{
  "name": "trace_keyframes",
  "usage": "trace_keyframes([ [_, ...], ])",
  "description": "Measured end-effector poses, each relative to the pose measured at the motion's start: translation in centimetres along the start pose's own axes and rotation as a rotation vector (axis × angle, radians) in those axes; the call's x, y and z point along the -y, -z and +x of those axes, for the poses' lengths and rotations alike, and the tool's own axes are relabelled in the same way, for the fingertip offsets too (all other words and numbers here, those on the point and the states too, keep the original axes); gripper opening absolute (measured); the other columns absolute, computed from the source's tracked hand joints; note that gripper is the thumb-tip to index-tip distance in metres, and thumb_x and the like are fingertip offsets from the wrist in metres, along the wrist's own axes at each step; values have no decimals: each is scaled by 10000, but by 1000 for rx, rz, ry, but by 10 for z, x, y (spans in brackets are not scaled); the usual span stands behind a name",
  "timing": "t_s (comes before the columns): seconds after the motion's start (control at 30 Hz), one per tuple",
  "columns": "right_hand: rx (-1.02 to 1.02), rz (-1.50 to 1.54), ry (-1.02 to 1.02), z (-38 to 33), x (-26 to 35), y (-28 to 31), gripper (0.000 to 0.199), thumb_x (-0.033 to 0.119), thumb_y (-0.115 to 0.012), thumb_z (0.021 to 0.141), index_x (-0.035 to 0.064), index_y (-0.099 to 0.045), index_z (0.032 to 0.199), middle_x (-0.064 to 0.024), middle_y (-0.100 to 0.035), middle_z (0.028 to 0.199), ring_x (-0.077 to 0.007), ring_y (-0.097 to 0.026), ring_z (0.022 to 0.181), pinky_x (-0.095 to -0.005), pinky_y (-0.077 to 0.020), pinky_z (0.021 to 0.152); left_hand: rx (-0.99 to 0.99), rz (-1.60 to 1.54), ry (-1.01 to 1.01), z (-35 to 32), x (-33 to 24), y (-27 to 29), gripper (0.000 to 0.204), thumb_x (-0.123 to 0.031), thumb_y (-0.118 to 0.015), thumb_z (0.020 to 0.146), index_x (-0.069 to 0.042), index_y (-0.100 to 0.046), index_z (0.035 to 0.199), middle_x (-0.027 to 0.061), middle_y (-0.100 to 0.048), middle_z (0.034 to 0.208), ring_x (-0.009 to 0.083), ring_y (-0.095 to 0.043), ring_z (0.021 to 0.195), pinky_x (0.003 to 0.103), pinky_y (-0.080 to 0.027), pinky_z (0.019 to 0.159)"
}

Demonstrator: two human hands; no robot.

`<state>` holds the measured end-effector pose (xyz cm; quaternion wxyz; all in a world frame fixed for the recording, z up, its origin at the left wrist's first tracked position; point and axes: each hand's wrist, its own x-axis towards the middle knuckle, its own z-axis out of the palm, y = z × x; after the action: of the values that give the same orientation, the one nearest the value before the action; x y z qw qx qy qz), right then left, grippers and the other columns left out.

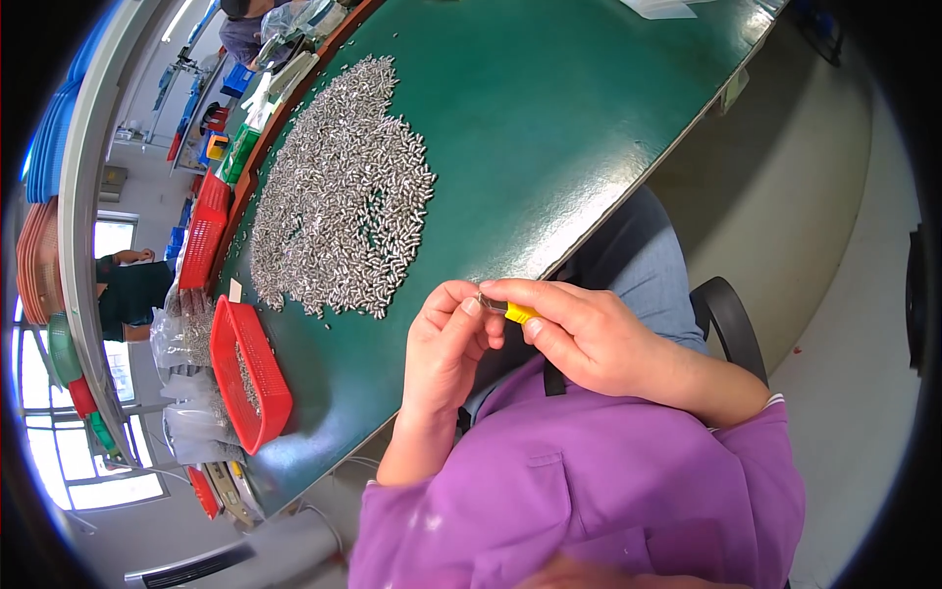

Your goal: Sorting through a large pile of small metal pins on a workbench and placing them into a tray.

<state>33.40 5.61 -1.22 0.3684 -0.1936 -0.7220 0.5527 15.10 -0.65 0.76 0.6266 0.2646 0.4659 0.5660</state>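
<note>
My right hand [594, 339] is closed around a small tool with a yellow handle [521, 313] and a short metallic front part; its exact kind is hard to make out. Thumb and forefinger of my left hand [444, 344] are pinched at the tool's tip, on what looks like a tiny metal piece, mostly hidden by the fingertips. Both hands meet just off the near edge of the green table [530, 128], above my lap. Beyond them a wide heap of small shiny metal cylinders [334, 196] lies spread on the tabletop.
A red plastic basket [265, 383] with some metal pieces stands at the table's left, another red basket [205, 231] behind it. Clear plastic bags [186, 334] of parts sit beyond the wooden rim. A black chair armrest [731, 324] is at my right. Other people are in the background.
</note>
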Motion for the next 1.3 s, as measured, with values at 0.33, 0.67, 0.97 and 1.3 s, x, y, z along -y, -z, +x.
trace_keyframes([
  [0.33,-10,-66,43,0,0,1,469,43,-525,890,131,-493,1350,-142,-636,1046,-290,-661,820,-361,-551,687,-28,123,-172,-1,2,-2,59,-55,-546,957,-10,-551,994,121,-634,1042,140,-649,813,277,-562,725],
  [0.67,-4,-95,67,0,1,3,490,33,-535,874,136,-496,1352,-138,-635,1009,-297,-654,796,-371,-547,674,-17,120,-187,-2,0,-4,43,-41,-549,950,-5,-547,974,132,-632,1049,139,-644,808,278,-560,724],
  [0.97,19,-135,45,-1,5,4,509,32,-546,870,148,-484,1361,-133,-627,1012,-297,-651,797,-375,-547,666,-63,187,-182,-2,0,-6,20,-40,-566,931,-25,-555,925,120,-629,1035,145,-621,759,277,-535,701],
  [1.3,9,-164,39,-1,5,2,496,31,-567,865,147,-492,1341,-126,-617,978,-296,-647,779,-380,-549,655,-63,222,-247,-1,1,-4,151,41,-603,891,-18,-511,995,120,-634,995,130,-637,782,257,-556,728],
])
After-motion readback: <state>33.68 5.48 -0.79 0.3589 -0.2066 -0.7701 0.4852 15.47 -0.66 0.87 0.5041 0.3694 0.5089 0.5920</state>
